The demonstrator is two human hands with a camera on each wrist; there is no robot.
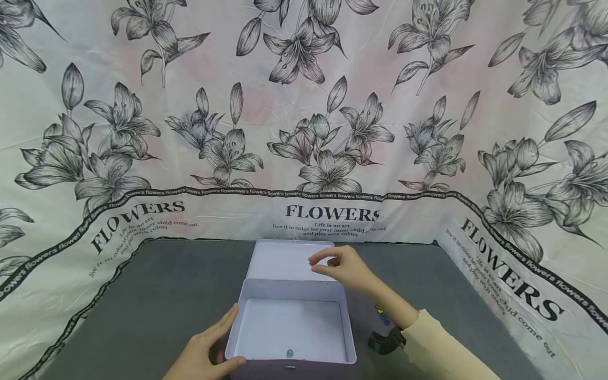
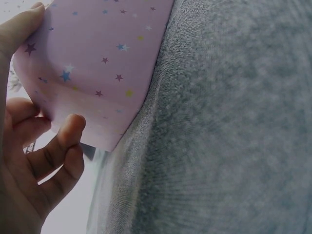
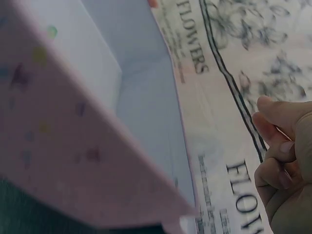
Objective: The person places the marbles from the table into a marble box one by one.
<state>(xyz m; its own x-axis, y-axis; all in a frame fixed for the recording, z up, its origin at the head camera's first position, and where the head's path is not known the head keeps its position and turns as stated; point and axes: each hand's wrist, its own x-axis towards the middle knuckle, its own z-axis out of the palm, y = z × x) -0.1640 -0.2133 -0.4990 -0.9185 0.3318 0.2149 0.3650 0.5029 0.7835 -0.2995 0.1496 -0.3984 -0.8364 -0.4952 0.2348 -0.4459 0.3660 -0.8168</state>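
Note:
A lilac box (image 1: pixel 291 330) with a pale inside stands with its lid (image 1: pixel 285 259) folded back behind it. Small stars are printed on its outer wall (image 2: pixel 105 61). One small green, glassy piece (image 1: pixel 290 353) lies inside by the front wall. My left hand (image 1: pixel 204 345) grips the box's front left corner, its thumb at the front rim and a finger along the left side. Over the lid hovers my right hand (image 1: pixel 343 268), with thumb and index bent towards each other and a small gap at the tips. Nothing is visible between them. The right wrist view shows its other fingers (image 3: pixel 280 173) curled.
Several small yellow and blue pieces (image 1: pixel 382 315) lie right of the box, beside the right forearm. A dark curved object (image 1: pixel 387 341) is close to the sleeve (image 1: pixel 439 343). Grey cloth (image 1: pixel 166 295) covers the table, and a flower-printed curtain (image 1: pixel 313 132) hangs behind it.

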